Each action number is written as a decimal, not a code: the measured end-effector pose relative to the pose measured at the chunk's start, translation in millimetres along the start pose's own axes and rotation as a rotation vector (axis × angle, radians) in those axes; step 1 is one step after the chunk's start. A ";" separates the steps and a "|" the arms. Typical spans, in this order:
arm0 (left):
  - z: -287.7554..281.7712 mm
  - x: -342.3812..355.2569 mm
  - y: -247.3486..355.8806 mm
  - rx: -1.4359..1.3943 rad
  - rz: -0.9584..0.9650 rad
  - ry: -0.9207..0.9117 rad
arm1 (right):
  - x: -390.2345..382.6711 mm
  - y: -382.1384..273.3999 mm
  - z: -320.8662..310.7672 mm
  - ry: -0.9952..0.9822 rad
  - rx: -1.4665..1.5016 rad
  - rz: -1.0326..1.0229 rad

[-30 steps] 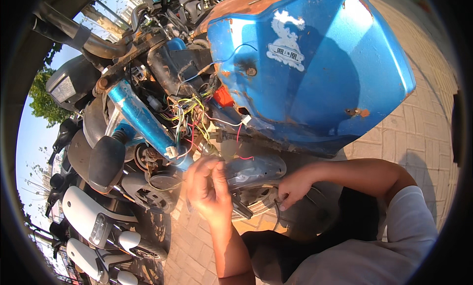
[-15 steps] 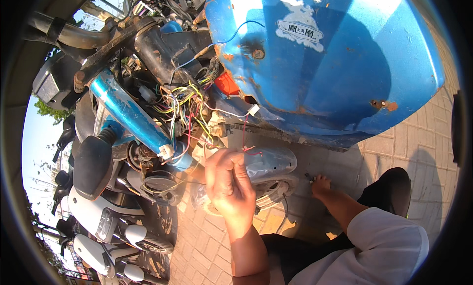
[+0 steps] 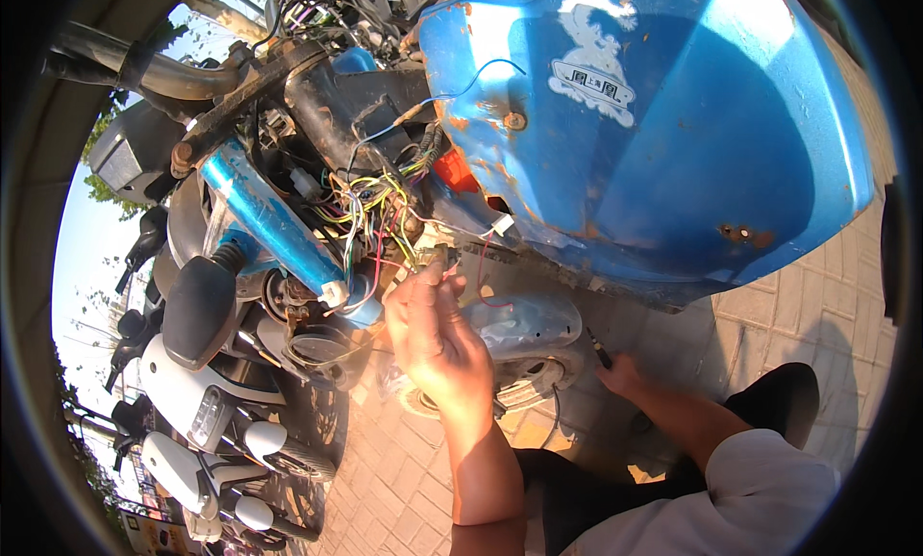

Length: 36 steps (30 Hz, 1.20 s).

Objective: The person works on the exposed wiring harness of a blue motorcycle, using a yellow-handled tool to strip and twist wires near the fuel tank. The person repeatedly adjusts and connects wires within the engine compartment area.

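My left hand is pinched on a thin red wire just below a tangle of coloured wires with a white connector, hanging from a rusty scooter's frame beside its blue tube. My right hand, lower right, is closed on a slim dark tool near the paving, beside the front wheel and its dull mudguard. The large blue body panel, with rust spots and a pale sticker, fills the upper right above both hands.
Parked white scooters line the left side, with a black mirror in front of them. Handlebar tubes cross the upper left. Brick paving lies below, and my dark-trousered knee is at the right.
My right hand has moved from beside the wheel down and rightward to the ground and now grips the tool. My left hand has risen and moved slightly right among the wires.
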<state>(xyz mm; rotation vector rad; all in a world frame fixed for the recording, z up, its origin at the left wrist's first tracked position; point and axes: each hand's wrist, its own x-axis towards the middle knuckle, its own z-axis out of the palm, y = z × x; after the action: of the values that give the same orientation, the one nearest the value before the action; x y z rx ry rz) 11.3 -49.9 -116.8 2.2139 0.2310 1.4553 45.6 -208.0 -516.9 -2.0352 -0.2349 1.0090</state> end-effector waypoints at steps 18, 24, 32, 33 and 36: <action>-21.4 17.7 2.0 -0.386 -0.349 -0.138 | -169.5 -211.0 -168.4 -0.574 -0.699 -0.314; -21.5 19.5 -8.6 -0.334 -0.229 -0.108 | -231.3 -266.0 -161.4 0.224 -0.229 -1.063; -32.6 17.3 -4.5 -0.593 -0.379 -0.154 | -196.6 -308.2 -135.6 0.586 -0.408 -1.220; -33.0 17.2 -4.4 -0.560 -0.385 -0.169 | -196.5 -310.0 -133.6 0.585 -0.389 -1.232; -31.6 16.9 -4.3 -0.480 -0.342 -0.153 | -194.3 -314.0 -127.8 0.623 -0.386 -1.256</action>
<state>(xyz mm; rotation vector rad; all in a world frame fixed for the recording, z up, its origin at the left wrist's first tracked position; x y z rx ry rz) -9.5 -30.2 -94.8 1.7796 0.1750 1.0236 67.9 -179.0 -127.8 -1.8499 -1.2190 -0.4652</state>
